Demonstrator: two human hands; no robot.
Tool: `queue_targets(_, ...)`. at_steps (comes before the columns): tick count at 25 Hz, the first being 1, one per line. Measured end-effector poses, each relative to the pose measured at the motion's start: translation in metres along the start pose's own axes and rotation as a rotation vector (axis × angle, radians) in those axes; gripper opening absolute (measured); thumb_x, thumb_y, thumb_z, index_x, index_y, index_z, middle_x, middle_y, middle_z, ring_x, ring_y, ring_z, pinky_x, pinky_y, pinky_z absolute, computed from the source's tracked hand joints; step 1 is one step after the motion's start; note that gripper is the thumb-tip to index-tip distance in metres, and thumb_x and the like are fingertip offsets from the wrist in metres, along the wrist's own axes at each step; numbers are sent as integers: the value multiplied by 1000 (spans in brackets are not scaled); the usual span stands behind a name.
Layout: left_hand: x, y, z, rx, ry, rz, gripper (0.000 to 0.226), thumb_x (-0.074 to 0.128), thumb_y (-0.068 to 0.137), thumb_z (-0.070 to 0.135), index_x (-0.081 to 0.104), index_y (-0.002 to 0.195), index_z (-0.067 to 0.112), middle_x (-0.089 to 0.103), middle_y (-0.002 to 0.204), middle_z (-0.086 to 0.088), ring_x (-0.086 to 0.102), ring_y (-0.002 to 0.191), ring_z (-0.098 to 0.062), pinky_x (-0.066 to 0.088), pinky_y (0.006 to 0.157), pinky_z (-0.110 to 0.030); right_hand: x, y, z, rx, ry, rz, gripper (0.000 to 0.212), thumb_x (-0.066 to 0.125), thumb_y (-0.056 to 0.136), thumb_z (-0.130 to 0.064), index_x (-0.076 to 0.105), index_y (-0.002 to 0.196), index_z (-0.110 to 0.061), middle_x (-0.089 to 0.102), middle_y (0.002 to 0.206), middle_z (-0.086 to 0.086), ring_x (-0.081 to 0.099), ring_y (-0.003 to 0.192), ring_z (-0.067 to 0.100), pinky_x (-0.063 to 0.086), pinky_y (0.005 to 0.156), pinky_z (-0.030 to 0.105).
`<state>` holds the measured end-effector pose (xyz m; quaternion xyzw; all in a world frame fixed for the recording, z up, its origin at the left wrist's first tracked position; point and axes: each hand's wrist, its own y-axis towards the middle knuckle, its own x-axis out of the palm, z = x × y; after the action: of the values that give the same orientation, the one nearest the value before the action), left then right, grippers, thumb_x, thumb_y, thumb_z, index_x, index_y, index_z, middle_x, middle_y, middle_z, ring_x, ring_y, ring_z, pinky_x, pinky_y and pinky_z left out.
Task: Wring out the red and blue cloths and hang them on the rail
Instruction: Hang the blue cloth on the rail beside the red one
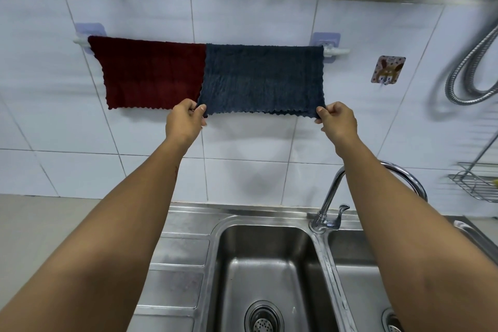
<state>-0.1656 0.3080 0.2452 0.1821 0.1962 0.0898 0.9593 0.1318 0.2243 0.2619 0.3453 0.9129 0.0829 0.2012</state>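
The red cloth [151,74] hangs flat over the left half of the white rail [336,51] on the tiled wall. Beside it on the right, touching its edge, the blue cloth [262,79] is draped over the same rail. My left hand [184,120] pinches the blue cloth's lower left corner. My right hand [338,121] pinches its lower right corner. Both arms reach up over the sink, and the cloth's lower edge is stretched between the two hands.
A steel double sink [265,272] lies below, with a curved tap [334,197] between its basins. On the wall to the right are a sticker hook [387,70], a metal hose [469,73] and a wire rack [477,180]. A grey counter [54,224] is at the left.
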Motion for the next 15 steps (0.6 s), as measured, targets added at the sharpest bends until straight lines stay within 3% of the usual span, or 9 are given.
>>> queue_targets(5,3,-3,-1,0,-73,-11,17,53,97,22,56,83,13,65,68,0,62,71,-17,56,84,-41,1,-2,0,14,-11,1,15,52,96,-27,54,91,-13,71,88,1,64,82,16,52,82,38)
queue_targets(10,5,-6,0,-44,-115,-10,13,49,99,19,55,95,7,64,72,-2,58,64,-11,53,77,-33,2,-2,1,28,-10,-13,15,51,97,-27,56,94,-12,69,86,0,59,68,12,46,65,27)
queue_targets(15,6,-4,3,-91,-122,-10,16,51,98,22,55,93,8,65,74,-4,58,65,-13,52,75,-30,6,-3,4,54,5,-28,18,51,97,-29,56,91,-12,70,86,0,58,64,11,48,68,27)
